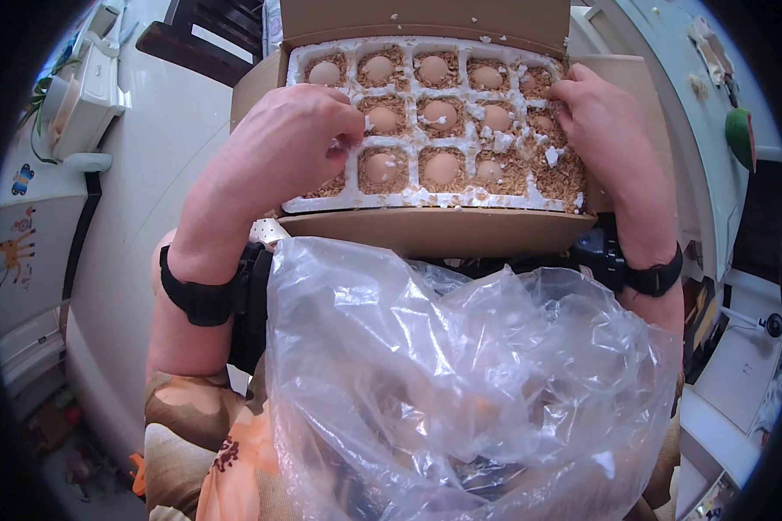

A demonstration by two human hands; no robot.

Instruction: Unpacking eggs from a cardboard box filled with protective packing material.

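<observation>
Brown eggs sit in rows in a white foam tray, each cell packed with wood shavings. The tray lies inside an open cardboard box. Over the left column of cells is my left hand, its fingers curled together beside the middle-row divider; what they grip is hidden. At the tray's far right corner, my right hand has its fingertips pressed together among shavings at the edge, and I cannot make out anything in them. Broken white foam bits lie on the right-hand cells.
A large clear plastic bag covers my lap, right in front of the box. Black straps circle my forearms. A dark wooden chair stands at the far left, and a pale green table with a melon piece at the right.
</observation>
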